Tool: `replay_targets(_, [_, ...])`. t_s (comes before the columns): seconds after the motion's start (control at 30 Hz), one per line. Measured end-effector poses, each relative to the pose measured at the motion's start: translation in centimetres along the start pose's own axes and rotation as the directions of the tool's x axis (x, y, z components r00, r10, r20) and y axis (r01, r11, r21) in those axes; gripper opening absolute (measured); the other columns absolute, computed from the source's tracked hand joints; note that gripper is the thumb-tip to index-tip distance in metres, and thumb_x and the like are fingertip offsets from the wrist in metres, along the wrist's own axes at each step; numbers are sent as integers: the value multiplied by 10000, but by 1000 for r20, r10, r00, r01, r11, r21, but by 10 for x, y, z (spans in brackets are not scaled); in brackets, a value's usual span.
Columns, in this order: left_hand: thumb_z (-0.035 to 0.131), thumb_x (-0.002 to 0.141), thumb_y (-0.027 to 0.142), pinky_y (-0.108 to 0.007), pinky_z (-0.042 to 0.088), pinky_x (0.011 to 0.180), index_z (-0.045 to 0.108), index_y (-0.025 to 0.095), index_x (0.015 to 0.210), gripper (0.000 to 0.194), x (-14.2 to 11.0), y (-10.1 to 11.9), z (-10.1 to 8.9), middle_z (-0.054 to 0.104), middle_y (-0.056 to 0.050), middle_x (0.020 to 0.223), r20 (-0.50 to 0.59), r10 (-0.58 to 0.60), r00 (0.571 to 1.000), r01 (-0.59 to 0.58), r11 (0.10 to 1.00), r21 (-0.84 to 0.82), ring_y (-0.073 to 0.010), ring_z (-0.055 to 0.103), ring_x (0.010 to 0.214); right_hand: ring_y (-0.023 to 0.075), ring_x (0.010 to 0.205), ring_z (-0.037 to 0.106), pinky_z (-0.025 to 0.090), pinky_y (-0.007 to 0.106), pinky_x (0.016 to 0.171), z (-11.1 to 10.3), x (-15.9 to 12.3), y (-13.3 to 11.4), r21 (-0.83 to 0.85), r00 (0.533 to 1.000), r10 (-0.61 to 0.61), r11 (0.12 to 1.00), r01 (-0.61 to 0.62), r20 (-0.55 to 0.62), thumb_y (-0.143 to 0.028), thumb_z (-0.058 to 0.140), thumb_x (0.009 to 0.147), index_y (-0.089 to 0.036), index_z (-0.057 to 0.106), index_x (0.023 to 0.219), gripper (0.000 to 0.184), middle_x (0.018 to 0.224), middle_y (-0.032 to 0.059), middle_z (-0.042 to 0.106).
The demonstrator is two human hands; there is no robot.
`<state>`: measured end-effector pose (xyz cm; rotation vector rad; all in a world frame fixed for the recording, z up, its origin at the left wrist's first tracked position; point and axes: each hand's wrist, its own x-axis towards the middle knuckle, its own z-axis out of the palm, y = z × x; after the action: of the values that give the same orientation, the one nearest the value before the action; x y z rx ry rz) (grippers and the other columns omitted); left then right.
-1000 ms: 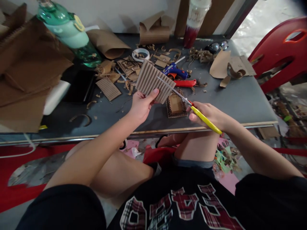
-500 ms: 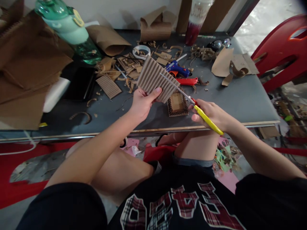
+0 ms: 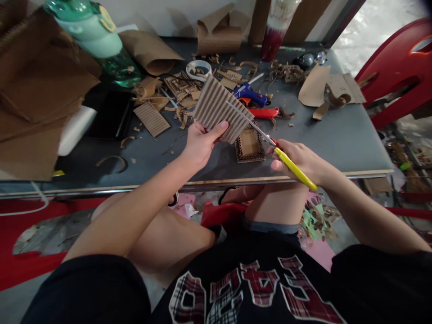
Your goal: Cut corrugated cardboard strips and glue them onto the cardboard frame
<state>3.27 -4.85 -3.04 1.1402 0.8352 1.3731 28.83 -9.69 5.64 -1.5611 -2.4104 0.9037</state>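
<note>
Above the grey table, my left hand (image 3: 202, 143) grips a piece of corrugated cardboard (image 3: 218, 108) by its lower edge, thumb on the ridged face. My right hand (image 3: 299, 159) is closed around the scissors (image 3: 292, 167), which have yellow and red handles. One scissor blade lies across the cardboard's ridged face from its right edge; where the other blade runs is hidden. Below the blades, a small cardboard box frame (image 3: 249, 146) rests on the table, partly covered by the held piece. A smaller ridged cardboard piece (image 3: 152, 119) lies to the left.
Behind the hands lie a blue glue gun (image 3: 253, 96), a red-handled tool (image 3: 265, 112), a white tape roll (image 3: 199, 69) and many cardboard scraps. A green bottle (image 3: 101, 45) and a phone-like black slab (image 3: 111, 116) are at left, a drink cup (image 3: 275, 31) at the back.
The scissors and both hands stay almost in place around the cardboard. The whole view has shifted very slightly; nothing is let go or taken up.
</note>
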Motion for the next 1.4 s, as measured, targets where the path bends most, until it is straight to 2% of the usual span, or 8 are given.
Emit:
replay_targets(0.17, [890, 654, 580, -324, 642, 820, 662, 223, 1039, 573, -4, 2, 3, 740, -40, 1033, -4, -25, 1000, 25, 999, -22, -214, 733, 968, 189, 685, 543, 408, 317, 663, 0, 0, 3, -3, 1000, -8, 1000, 8, 15, -948, 407, 757, -192, 572, 968, 803, 777, 57, 598])
replay_targets(0.37, [892, 659, 567, -342, 634, 852, 657, 244, 1120, 611, -5, 3, 3, 744, -46, 1041, 3, -32, 999, 32, 999, -28, -227, 729, 1007, 176, 648, 487, 356, 321, 656, 3, 0, 2, -48, 1000, 10, 999, -10, 18, -947, 316, 787, -190, 576, 972, 822, 748, 45, 571])
replay_targets(0.57, [910, 620, 580, -330, 642, 784, 638, 257, 1195, 712, -5, 4, 3, 745, -50, 1026, -7, -39, 999, 39, 999, -29, -237, 733, 981, 157, 622, 419, 278, 316, 642, 7, 1, 0, -82, 999, 30, 996, -28, 21, -952, 165, 800, -204, 526, 825, 832, 719, 46, 537])
replay_targets(0.77, [892, 651, 583, -316, 642, 749, 657, 223, 1046, 584, -5, 3, 1, 734, -46, 993, -3, -29, 1000, 29, 1000, -7, -225, 736, 937, 138, 589, 313, 214, 321, 614, 5, 3, -6, -186, 996, 89, 978, -91, -16, -941, 164, 813, -229, 375, 722, 748, 652, 26, 452])
replay_targets(0.97, [882, 659, 597, -325, 648, 745, 656, 213, 1000, 561, -6, 3, 1, 731, -49, 963, -7, -41, 999, 41, 999, 3, -226, 738, 919, 133, 570, 259, 200, 323, 616, 7, 2, -5, -197, 994, 102, 974, -108, -40, -931, 173, 824, -234, 367, 685, 737, 603, 13, 409])
replay_targets(1.2, [874, 684, 580, -327, 642, 757, 654, 221, 990, 521, -7, 12, 0, 722, -34, 933, 24, -13, 1000, 13, 1000, -1, -218, 738, 896, 136, 530, 326, 234, 313, 587, 3, 0, -9, -172, 991, 93, 979, -108, -94, -945, 266, 799, -236, 429, 647, 743, 564, 11, 436])
replay_targets(1.3, [891, 662, 569, -305, 640, 727, 650, 214, 962, 524, -11, 13, 3, 718, -27, 891, 36, -19, 999, 19, 1000, 4, -209, 735, 866, 161, 573, 449, 277, 308, 594, 2, 0, -10, -145, 996, 51, 988, -61, -69, -966, 269, 774, -220, 565, 783, 802, 653, 35, 541])
replay_targets(1.4, [909, 627, 572, -292, 642, 717, 650, 219, 982, 563, -15, 13, 8, 724, -29, 917, 61, -38, 997, 38, 999, 10, -213, 734, 888, 183, 628, 512, 302, 312, 610, 3, -1, -10, -123, 999, 17, 992, -21, -35, -979, 238, 760, -206, 584, 873, 855, 720, 52, 581])
